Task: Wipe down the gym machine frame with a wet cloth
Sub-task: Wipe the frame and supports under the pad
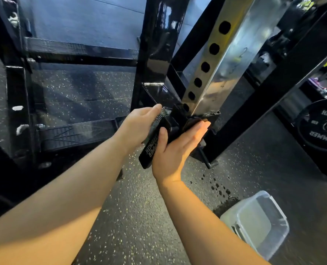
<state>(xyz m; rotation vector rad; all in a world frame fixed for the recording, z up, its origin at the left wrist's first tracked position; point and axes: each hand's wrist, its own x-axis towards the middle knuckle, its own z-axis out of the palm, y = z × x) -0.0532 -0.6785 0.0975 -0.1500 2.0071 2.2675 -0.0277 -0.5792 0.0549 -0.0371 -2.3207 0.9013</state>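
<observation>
Gym machine frame [155, 44] fills the upper view: glossy black square tubing, wet-looking and streaked with reflections, standing on speckled rubber floor [139, 211]. Its upper parts run out past the top edge. Among the black tubes leans a chrome post [224, 60], a mirror-bright square section with a row of rounded holes down one face; it ends in a black collar [212, 114] at the base, right where both hands meet.

The cloth [164, 112] is hard to make out. Only a small grey, dotted-weave patch shows, tucked under the top finger of the left hand [139, 123], which curls over it; the rest of that hand's fingers are hidden behind a flat black bar [151, 150] with white block lettering. The right hand [175, 150] is flat, fingers straight and together, with the fingertips pressed against the collar's side and the thumb raised along the lettered bar. Something dark lies under those fingertips, too dim to name.

At lower right sits a translucent plastic tub [258, 220], rounded-square, partly cut off by blur at its far edge. Dark water drops [216, 186] spot the floor between tub and frame. A black weight plate [321, 129] with raised lettering stands at right, cut by the picture's edge. A ribbed black foot plate [76, 131] lies low at left.
</observation>
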